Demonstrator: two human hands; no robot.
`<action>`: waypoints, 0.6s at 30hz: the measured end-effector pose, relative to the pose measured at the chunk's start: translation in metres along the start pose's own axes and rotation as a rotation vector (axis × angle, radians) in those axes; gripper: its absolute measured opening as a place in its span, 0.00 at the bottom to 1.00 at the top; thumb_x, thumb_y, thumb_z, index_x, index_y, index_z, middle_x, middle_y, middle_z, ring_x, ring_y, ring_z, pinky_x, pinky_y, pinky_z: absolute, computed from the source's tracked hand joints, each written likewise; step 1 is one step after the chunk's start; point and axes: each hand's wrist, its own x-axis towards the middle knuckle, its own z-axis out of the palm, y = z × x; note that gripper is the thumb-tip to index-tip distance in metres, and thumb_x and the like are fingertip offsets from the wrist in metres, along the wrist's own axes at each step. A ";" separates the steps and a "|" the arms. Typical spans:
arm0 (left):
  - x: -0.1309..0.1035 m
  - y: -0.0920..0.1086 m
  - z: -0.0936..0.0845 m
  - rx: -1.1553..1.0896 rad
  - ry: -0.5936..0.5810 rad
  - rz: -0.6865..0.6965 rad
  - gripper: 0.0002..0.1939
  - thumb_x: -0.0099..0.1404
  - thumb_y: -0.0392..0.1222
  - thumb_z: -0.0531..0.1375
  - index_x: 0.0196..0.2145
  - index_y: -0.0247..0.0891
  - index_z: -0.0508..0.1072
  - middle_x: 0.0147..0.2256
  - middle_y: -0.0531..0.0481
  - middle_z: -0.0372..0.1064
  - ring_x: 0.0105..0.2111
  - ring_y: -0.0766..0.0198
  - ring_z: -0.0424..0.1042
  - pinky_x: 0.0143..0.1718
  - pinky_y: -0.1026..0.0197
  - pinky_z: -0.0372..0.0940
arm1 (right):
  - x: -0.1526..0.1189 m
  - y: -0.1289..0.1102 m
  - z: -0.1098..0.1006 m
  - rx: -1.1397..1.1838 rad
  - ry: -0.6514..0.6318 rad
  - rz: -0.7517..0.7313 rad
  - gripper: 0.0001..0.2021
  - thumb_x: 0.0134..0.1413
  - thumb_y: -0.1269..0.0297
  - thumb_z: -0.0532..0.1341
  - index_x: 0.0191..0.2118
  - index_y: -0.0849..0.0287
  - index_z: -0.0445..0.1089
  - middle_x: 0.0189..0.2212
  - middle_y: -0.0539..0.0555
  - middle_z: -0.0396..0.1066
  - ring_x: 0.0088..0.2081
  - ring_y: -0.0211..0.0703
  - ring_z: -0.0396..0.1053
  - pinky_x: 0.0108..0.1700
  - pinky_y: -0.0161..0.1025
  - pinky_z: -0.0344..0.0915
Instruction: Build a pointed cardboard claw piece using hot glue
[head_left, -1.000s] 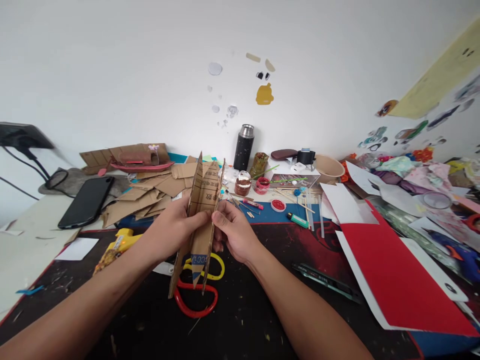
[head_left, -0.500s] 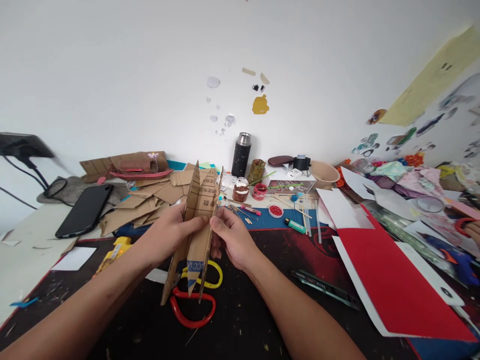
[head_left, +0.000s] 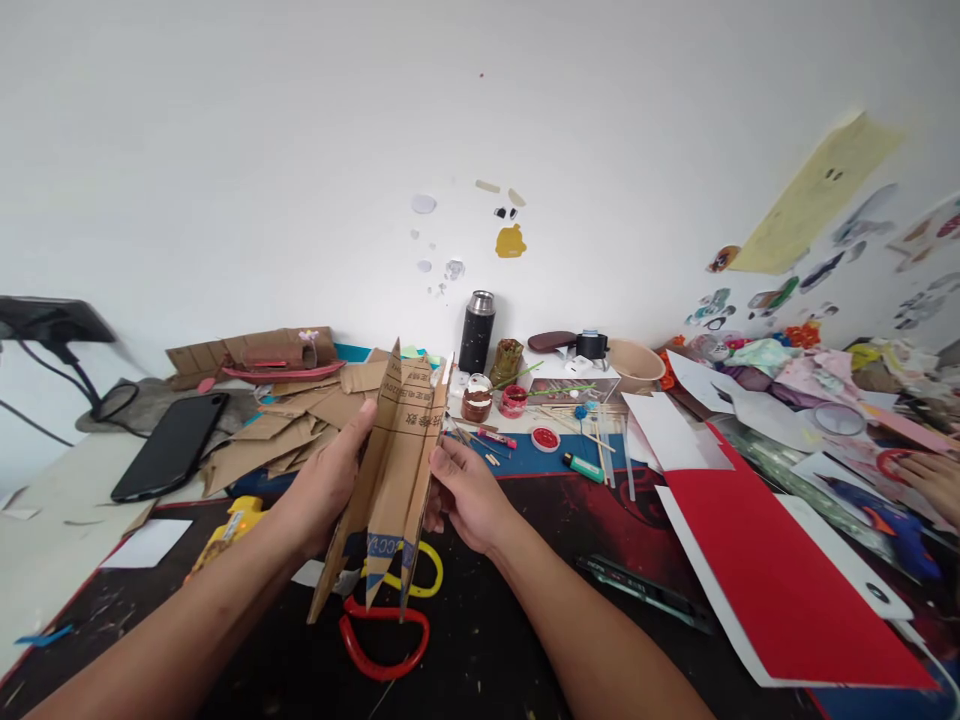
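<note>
Between my hands is a folded piece of brown cardboard [head_left: 401, 450] with pointed ends, printed characters and a blue mark near its lower end. My left hand [head_left: 334, 480] grips its left panel, thumb up along the inner side. On the right edge, my right hand [head_left: 465, 495] pinches the other panel, its far fingers partly hidden behind. Below the cardboard, scissors [head_left: 386, 660] with red and yellow handles lie on the dark mat, their blades partly covered.
Cardboard scraps [head_left: 277, 440], a phone [head_left: 171, 446] and a yellow glue gun [head_left: 238, 522] lie left. Behind are paint jars [head_left: 477, 398] and a black bottle [head_left: 477, 335]. Right are a cutter [head_left: 643, 592], red sheet [head_left: 787, 580] and another person's hand [head_left: 934, 480].
The cardboard's side panels have spread wider apart. My left thumb has lifted off the middle panel to the left side. The view has tilted up slightly, and another person's hand shows more at right.
</note>
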 end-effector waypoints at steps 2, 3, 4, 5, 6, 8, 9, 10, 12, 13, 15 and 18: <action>-0.002 0.001 0.002 0.009 -0.025 -0.064 0.31 0.74 0.67 0.57 0.50 0.37 0.85 0.31 0.39 0.87 0.32 0.38 0.88 0.25 0.50 0.79 | 0.000 0.000 0.001 -0.009 -0.009 0.004 0.35 0.49 0.27 0.77 0.38 0.54 0.66 0.22 0.45 0.73 0.16 0.35 0.65 0.15 0.30 0.59; -0.003 0.001 0.003 0.017 -0.030 -0.059 0.32 0.74 0.68 0.57 0.50 0.38 0.85 0.31 0.40 0.87 0.31 0.38 0.88 0.24 0.50 0.78 | -0.001 0.000 0.001 -0.013 -0.011 0.004 0.35 0.50 0.28 0.77 0.38 0.54 0.66 0.22 0.45 0.74 0.16 0.35 0.66 0.16 0.30 0.59; -0.003 0.001 0.003 0.027 -0.032 -0.044 0.32 0.73 0.70 0.59 0.50 0.38 0.84 0.30 0.40 0.87 0.31 0.38 0.87 0.25 0.50 0.78 | -0.001 0.000 0.001 -0.015 -0.012 0.002 0.35 0.50 0.28 0.77 0.38 0.54 0.66 0.22 0.45 0.74 0.16 0.35 0.66 0.16 0.30 0.59; -0.003 0.000 0.003 0.036 -0.035 -0.026 0.33 0.71 0.72 0.60 0.50 0.39 0.84 0.30 0.41 0.86 0.31 0.38 0.87 0.25 0.49 0.78 | -0.001 0.000 0.002 -0.018 -0.014 0.000 0.34 0.50 0.29 0.77 0.38 0.54 0.66 0.21 0.45 0.74 0.16 0.35 0.66 0.16 0.30 0.59; -0.003 -0.001 0.003 0.049 -0.041 -0.012 0.34 0.69 0.74 0.62 0.50 0.39 0.84 0.29 0.41 0.86 0.30 0.38 0.87 0.26 0.49 0.79 | -0.001 0.000 0.002 -0.020 -0.015 -0.002 0.34 0.50 0.29 0.77 0.38 0.54 0.66 0.21 0.44 0.73 0.16 0.35 0.65 0.16 0.30 0.59; -0.003 -0.002 0.004 0.082 -0.061 0.010 0.37 0.65 0.77 0.63 0.47 0.39 0.84 0.27 0.42 0.85 0.30 0.38 0.86 0.28 0.48 0.79 | -0.001 0.000 0.003 -0.025 -0.015 0.003 0.34 0.49 0.29 0.78 0.39 0.54 0.67 0.21 0.44 0.73 0.16 0.35 0.65 0.16 0.30 0.59; -0.003 -0.003 0.004 0.101 -0.072 0.024 0.39 0.63 0.79 0.63 0.46 0.38 0.84 0.26 0.42 0.84 0.29 0.38 0.86 0.28 0.47 0.79 | 0.000 0.000 0.003 -0.029 -0.013 0.007 0.35 0.48 0.29 0.78 0.39 0.54 0.67 0.21 0.44 0.73 0.16 0.35 0.65 0.16 0.31 0.59; -0.003 -0.003 0.005 0.121 -0.082 0.040 0.40 0.62 0.80 0.63 0.45 0.38 0.84 0.25 0.42 0.83 0.28 0.38 0.85 0.28 0.47 0.79 | 0.000 -0.001 0.003 -0.032 -0.012 0.012 0.35 0.48 0.29 0.78 0.39 0.54 0.67 0.20 0.43 0.73 0.15 0.35 0.65 0.16 0.30 0.59; -0.002 -0.004 0.006 0.156 -0.098 0.064 0.40 0.61 0.81 0.62 0.45 0.39 0.84 0.24 0.43 0.82 0.27 0.39 0.84 0.27 0.47 0.78 | 0.000 -0.001 0.004 -0.038 -0.008 0.024 0.36 0.47 0.28 0.78 0.39 0.54 0.66 0.20 0.43 0.72 0.15 0.35 0.66 0.16 0.30 0.58; -0.002 -0.005 0.006 0.167 -0.108 0.070 0.40 0.61 0.82 0.61 0.45 0.39 0.84 0.24 0.43 0.82 0.27 0.39 0.84 0.27 0.47 0.77 | -0.001 -0.002 0.004 -0.039 -0.007 0.028 0.36 0.46 0.28 0.78 0.39 0.54 0.66 0.20 0.43 0.73 0.15 0.35 0.66 0.16 0.30 0.58; -0.002 -0.006 0.005 0.173 -0.134 0.076 0.40 0.62 0.82 0.60 0.45 0.41 0.84 0.24 0.44 0.81 0.27 0.39 0.84 0.27 0.48 0.77 | -0.001 -0.002 0.005 -0.038 -0.010 0.031 0.36 0.46 0.28 0.78 0.39 0.54 0.66 0.20 0.43 0.73 0.15 0.35 0.67 0.16 0.30 0.58; -0.002 -0.010 0.003 0.151 -0.132 0.110 0.38 0.64 0.80 0.61 0.47 0.42 0.83 0.23 0.45 0.81 0.27 0.39 0.83 0.27 0.48 0.76 | -0.001 -0.002 0.005 -0.031 -0.025 0.019 0.36 0.46 0.29 0.79 0.38 0.54 0.65 0.21 0.43 0.74 0.15 0.35 0.67 0.16 0.30 0.59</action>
